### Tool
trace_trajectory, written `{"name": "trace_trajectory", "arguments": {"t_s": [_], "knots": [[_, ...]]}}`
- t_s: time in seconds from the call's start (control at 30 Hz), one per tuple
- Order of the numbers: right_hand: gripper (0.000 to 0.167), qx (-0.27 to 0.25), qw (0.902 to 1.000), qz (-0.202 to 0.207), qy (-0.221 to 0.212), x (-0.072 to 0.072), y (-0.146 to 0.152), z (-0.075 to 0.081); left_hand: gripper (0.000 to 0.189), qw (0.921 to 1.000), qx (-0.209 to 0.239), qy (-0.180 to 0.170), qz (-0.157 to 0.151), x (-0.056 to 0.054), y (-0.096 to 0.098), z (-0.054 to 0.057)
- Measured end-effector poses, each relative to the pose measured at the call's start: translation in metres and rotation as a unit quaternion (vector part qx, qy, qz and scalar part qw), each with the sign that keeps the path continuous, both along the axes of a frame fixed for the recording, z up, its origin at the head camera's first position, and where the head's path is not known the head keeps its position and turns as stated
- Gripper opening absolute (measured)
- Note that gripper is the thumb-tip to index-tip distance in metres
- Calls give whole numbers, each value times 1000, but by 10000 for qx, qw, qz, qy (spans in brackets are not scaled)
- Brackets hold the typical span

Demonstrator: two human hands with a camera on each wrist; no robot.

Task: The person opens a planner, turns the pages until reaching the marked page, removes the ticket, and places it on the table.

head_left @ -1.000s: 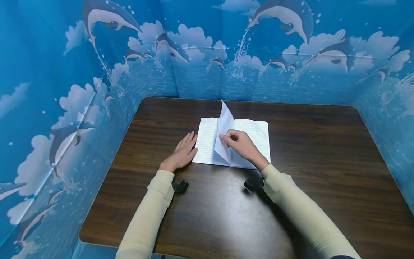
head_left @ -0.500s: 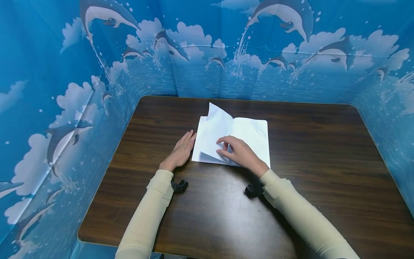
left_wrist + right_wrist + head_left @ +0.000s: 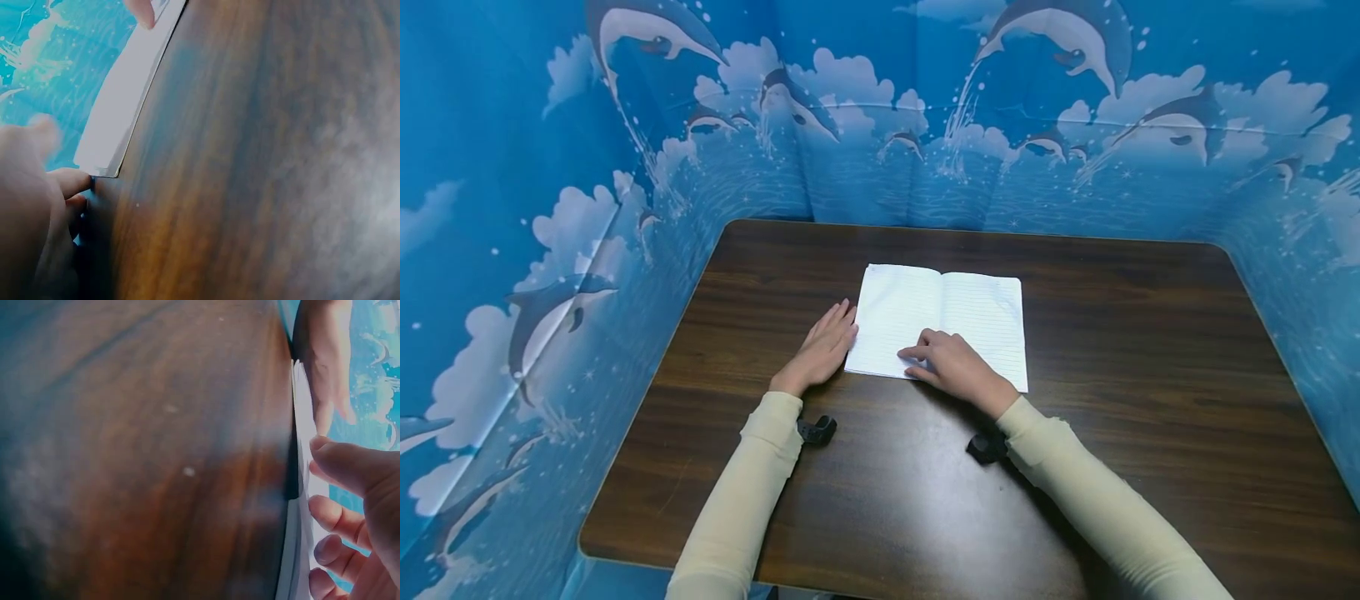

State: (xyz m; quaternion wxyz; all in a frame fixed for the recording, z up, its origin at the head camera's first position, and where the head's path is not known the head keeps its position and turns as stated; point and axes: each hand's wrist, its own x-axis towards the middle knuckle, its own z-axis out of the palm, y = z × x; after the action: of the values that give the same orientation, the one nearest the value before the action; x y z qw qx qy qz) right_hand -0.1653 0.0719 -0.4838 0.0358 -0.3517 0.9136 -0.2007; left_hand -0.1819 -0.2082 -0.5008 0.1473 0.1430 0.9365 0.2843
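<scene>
An open lined notebook [image 3: 895, 312] lies spread on the dark wooden table, both pages lying nearly flat. At its left edge rests my left hand [image 3: 820, 346], palm down with fingers straight, fingertips right at the page's side; the left wrist view shows the same hand [image 3: 28, 187] by the notebook's corner [image 3: 106, 150]. My right hand [image 3: 958, 367] is over the lower middle of the notebook, index finger reaching onto the left page, other fingers loosely bent. In the right wrist view the thumb and fingers of this hand [image 3: 356, 512] stand apart over the pages [image 3: 304, 419], pinching nothing.
The brown wooden table [image 3: 1150, 375] extends around the notebook on all sides. A blue curtain with dolphins [image 3: 865, 183] hangs along the back and both sides. Black wrist-worn devices [image 3: 817, 431] sit near both cuffs.
The upright page has turned over to the left and now lies down. My right hand let go of it and moved slightly down toward the notebook's lower edge. The left hand stayed in place.
</scene>
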Motion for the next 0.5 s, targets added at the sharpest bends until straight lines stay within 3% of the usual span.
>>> {"name": "trace_trajectory", "arguments": {"t_s": [0.2,0.33,0.4,0.5], "knots": [[33,105,9999,-44,12,0,1,-1,72,9996,-214,70,-165,-1,1,2],[34,-248,9994,-200,-135,-3,8,2,73,9997,-187,78,-132,0,1,3],[34,-573,9967,-525,-220,-4,16,5,73,9997,-179,72,-114,1,1,2],[32,-991,9855,-1368,-176,-7,36,8,73,9997,-173,57,-132,5,0,0]]}}
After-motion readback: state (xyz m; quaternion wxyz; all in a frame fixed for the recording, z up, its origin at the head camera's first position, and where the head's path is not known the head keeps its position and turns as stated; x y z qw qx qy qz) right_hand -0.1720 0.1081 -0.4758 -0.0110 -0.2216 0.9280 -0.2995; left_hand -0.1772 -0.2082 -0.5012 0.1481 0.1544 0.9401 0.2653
